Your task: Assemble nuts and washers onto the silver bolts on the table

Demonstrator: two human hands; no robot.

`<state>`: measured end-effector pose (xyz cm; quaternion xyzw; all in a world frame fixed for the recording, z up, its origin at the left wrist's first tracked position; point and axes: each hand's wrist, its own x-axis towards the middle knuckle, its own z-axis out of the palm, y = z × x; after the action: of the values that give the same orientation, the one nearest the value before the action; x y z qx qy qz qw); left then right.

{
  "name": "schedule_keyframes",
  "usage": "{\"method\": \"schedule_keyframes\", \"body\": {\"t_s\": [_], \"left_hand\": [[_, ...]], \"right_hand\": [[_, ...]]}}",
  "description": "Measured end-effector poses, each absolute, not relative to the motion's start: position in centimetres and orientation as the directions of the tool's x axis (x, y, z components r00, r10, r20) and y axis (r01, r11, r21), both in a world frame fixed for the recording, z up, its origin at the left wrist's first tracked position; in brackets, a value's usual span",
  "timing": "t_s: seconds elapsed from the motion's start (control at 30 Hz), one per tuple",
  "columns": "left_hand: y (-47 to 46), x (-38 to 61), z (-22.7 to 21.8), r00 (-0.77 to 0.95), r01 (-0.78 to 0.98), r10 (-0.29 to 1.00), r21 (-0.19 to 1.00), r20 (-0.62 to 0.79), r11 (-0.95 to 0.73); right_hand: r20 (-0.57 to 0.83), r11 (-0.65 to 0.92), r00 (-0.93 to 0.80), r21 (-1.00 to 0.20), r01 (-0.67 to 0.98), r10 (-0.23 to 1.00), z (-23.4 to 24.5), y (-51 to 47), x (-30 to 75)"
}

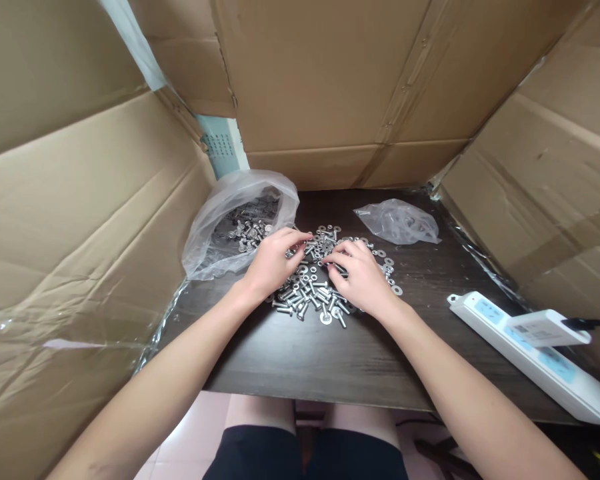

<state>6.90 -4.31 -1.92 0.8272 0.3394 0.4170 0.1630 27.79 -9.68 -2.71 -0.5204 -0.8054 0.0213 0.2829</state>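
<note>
A loose heap of silvery bolts (305, 293), nuts and flat washers (389, 262) is spread over the dark table. My left hand (275, 262) reaches into the heap's upper left side, thumb and index finger drawn close together. Whatever lies between those fingertips is too small to make out. On the other side, my right hand (359, 277) is low over the heap with curled fingers, its thumb near the index finger. Metal parts show around and below these fingers, and what they grip is partly hidden. Just left of my left hand, an open clear plastic bag (205, 243) contains more bolts (254, 235).
A smaller crumpled plastic bag (400, 221) lies at the back right. A white power strip (530, 360) with a plugged-in white adapter (547, 329) and black cable runs along the right edge. Cardboard walls (330, 80) enclose the table (300, 360) at the back and sides.
</note>
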Motion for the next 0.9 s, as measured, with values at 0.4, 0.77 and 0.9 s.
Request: {"method": "schedule_keyframes", "body": {"t_s": [0.4,0.77,0.9], "left_hand": [[-4.33,6.96,-2.00,0.445,0.432,0.706,0.558,0.552,-0.709],[-4.44,7.17,-2.27,0.484,0.376,0.704,0.603,0.519,-0.703],[-4.50,7.30,-2.26,0.452,0.340,0.743,0.675,0.493,-0.655]], "right_hand": [[0.345,0.505,-0.397,-0.322,0.801,0.850,-3.24,-9.77,27.92],[0.325,0.484,-0.386,-0.318,0.815,0.863,-3.08,-9.67,28.14],[0.330,0.517,-0.418,-0.318,0.795,0.846,-3.03,-9.68,28.11]]}}
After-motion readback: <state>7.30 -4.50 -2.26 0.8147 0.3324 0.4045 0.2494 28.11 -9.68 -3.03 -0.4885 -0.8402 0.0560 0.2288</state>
